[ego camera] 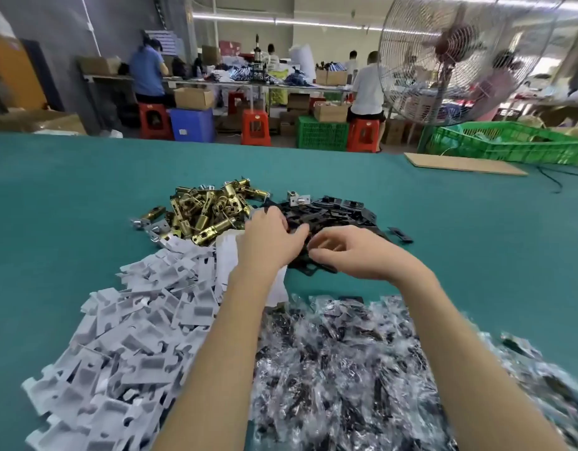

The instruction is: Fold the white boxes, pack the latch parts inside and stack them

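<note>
**Two hands in the pile of black plates**

The black plates (333,213) lie in a flat heap on the green table (69,196), past the middle. Both hands are on the near edge of this heap. The left hand (269,240) reaches in from the left with its fingers bent down among the plates; I cannot tell if it holds one. The right hand (352,252) is just beside it, and its curled fingers and thumb pinch a black plate.

Left of the black heap sits a pile of gold latch parts (206,209), with some silver ends showing. They touch the far end of the flat white boxes (125,336), which spread in a big heap toward the near left edge. None of these boxes is folded yet. On the near right lies a shiny heap of small clear bags (352,362) with dark pieces inside.

Far off on the right of the table lies a brown board (463,164). Behind it stand a green crate (515,141) and a big round fan (460,53). Other people sit on red stools (256,126) at a long bench.
</note>
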Motion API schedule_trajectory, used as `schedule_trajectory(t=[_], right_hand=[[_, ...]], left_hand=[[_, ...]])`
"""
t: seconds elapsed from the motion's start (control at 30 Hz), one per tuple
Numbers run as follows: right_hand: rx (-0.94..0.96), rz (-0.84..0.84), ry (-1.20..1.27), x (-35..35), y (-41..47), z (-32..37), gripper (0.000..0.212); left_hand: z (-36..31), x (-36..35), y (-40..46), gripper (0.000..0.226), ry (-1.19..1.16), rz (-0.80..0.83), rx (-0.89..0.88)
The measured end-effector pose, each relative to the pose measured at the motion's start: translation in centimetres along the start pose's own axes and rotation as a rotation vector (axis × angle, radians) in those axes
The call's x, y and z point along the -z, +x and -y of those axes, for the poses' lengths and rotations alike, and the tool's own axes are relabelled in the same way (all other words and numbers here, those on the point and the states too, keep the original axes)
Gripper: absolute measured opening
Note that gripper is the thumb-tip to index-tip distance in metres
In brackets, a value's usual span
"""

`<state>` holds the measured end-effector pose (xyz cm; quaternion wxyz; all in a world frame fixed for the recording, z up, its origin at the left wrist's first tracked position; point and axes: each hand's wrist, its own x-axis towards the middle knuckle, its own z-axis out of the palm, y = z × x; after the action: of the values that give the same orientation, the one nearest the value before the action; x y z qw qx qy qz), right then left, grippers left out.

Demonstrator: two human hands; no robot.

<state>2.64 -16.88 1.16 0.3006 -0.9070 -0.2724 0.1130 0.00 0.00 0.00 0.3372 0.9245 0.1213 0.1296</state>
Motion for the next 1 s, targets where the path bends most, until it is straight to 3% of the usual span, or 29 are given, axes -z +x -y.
schedule_trajectory(t=[0.07,0.17,0.3,0.4,0.53,0.7,0.77,0.87,1.0], right_hand=[[-0.083,-0.009,-0.003,-1.0,2.2,-0.3,0.015],[-0.155,-0.027,0.136,-3.8,4.8,-2.3,0.013],[-0.145,-0.073,0.288,-5.0,5.6,-3.7,0.011],[-0.141,-0.136,0.371,-4.3,5.6,-3.7,0.011],[-0.163,-0.083,0.478,-4.0,5.4,-2.8,0.019],[-0.124,-0.110,0.411,-4.4,5.4,-2.0,0.028],[-0.157,-0.182,0.253,-4.4,5.5,-2.3,0.029],[-0.220,-0.164,0.175,-4.4,5.4,-2.8,0.027],[-0.237,-0.177,0.247,-4.2,5.4,-3.1,0.021]], left_hand=[[1.0,-0.8,0.8,0.066,0.297,0.067,0.109],[2.9,-2.5,0.9,0.087,0.451,0.178,0.177],[3.8,-3.0,1.3,0.067,0.479,0.117,0.120],[3.1,-2.3,1.3,0.049,0.291,0.043,0.086],[2.8,-1.8,1.0,0.024,0.136,0.038,0.054],[3.2,-1.6,0.9,0.017,0.029,0.064,0.027],[3.1,-1.7,0.8,0.033,0.134,0.088,0.021],[2.9,-2.3,0.4,0.080,0.438,0.230,0.057],[3.0,-3.1,0.0,0.091,0.509,0.174,0.004]])
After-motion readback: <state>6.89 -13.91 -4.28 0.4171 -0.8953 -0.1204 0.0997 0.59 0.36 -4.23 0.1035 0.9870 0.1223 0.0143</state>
